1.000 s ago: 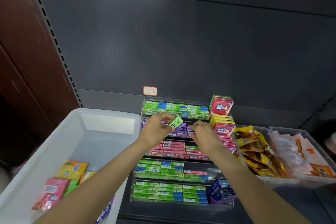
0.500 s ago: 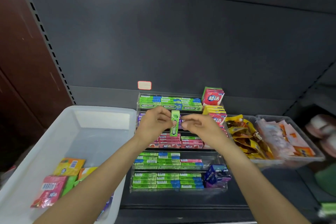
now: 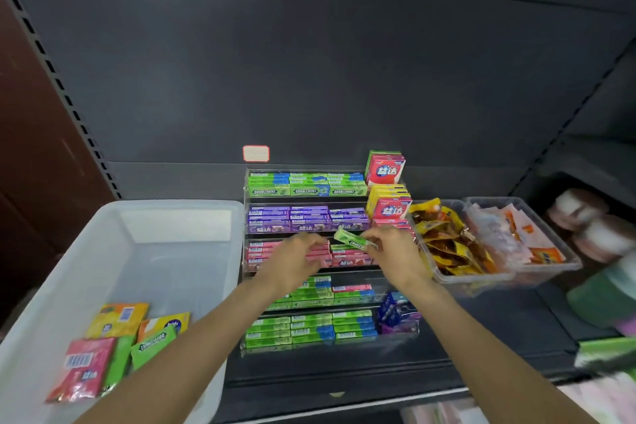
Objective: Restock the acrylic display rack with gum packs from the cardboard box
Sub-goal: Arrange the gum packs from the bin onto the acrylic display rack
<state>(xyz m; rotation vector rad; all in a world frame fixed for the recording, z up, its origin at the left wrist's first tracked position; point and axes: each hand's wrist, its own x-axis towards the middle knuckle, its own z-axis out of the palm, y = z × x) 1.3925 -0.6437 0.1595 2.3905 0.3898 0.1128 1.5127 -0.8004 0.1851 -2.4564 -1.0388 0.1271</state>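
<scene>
- At the far left, a white plastic bin [image 3: 113, 251] is seen in place of any cardboard box; a few loose packets [image 3: 113, 344] are left lying at its near end, so stock is judged to remain.
- Just right of the bin, the acrylic display rack [image 3: 245, 251] is stood on the shelf, with green, purple, pink and green rows already largely filled from top to bottom.
- The left hand [image 3: 292, 260] is held in front of the pink row, its fingers curled; whether anything is held in it cannot be told, as that part is blurred.
- A single green gum pack [image 3: 351, 240] is held tilted in front of the rack, between the purple and pink rows and just above them, not yet laid in any slot.
- The right hand [image 3: 395, 251] is clamped on that pack, pinching its right end between fingertips and thumb.
- Stacked red and yellow boxes [image 3: 387, 189] are stood against the rack's right side.
- Further right, two clear tubs [image 3: 509, 277] of wrapped snacks are set on the shelf.
- The restocking is judged well advanced: this pack is to be slotted, and the loose packets remain.
</scene>
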